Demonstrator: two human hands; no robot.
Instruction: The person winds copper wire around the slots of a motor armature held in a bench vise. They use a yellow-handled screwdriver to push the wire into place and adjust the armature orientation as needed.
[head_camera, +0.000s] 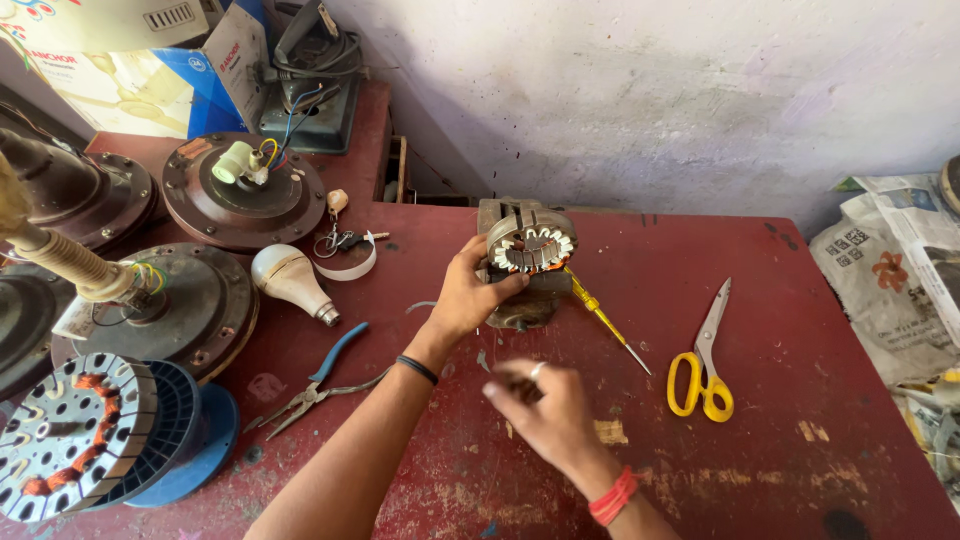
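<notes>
Stator core (531, 250), a ring of stacked metal laminations with copper windings in its slots, is sitting just above the centre of the frame on a small metal block (520, 300) on the red counter (760, 460); it is looking heavy, rigid and hard-edged, while the thin windings are looking fragile, so the outer steel rim is the safer place to take hold; the left hand (468, 295) is closing its grip on that rim, thumb pressing the near side; the right hand (545, 405) is blurring lower centre, fingers curled; whether its grip is holding anything cannot be told; a yellow-handled screwdriver (605, 322) is lying just beside the block.
</notes>
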